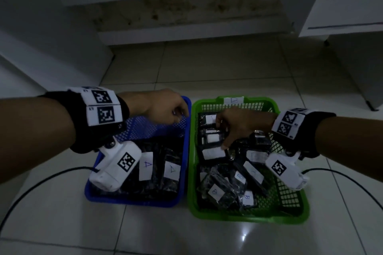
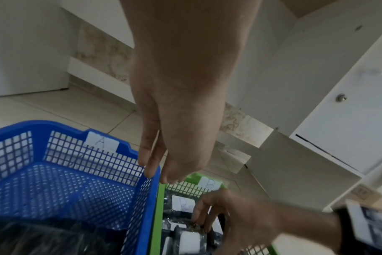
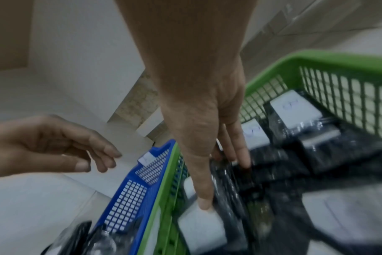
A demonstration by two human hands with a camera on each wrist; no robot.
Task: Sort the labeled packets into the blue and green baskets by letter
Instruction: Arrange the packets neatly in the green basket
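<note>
Pale glossy floor tiles (image 1: 207, 238) carry two mesh baskets side by side, their long walls touching, with white cabinets (image 2: 347, 110) and a stained wall base behind. On the person's left sits the blue basket (image 1: 187, 151), tagged A on its far rim (image 2: 101, 141); dark packets with white A labels (image 1: 146, 166) lie in its near half, while the far half shows bare mesh. On the right sits the green basket (image 1: 290, 216), tagged B on its far rim (image 2: 209, 183) and crowded with dark packets (image 1: 223, 192) lying at all angles — several labels read B, others are too blurred to read. Over the far right corner of the blue basket, the left hand (image 2: 175, 103) hangs with fingers loosely curved and apart, holding nothing; from the right wrist view its thumb and fingers are plainly empty. Inside the green basket's far left part, the right hand (image 3: 207, 107) reaches down among the packets, fingers extended and spread, one fingertip (image 3: 205, 203) pressing on a white label (image 3: 202, 227) of a packet by the left wall — nothing is lifted or pinched. Black cables (image 1: 31, 190) trail across the tiles on both sides.
</note>
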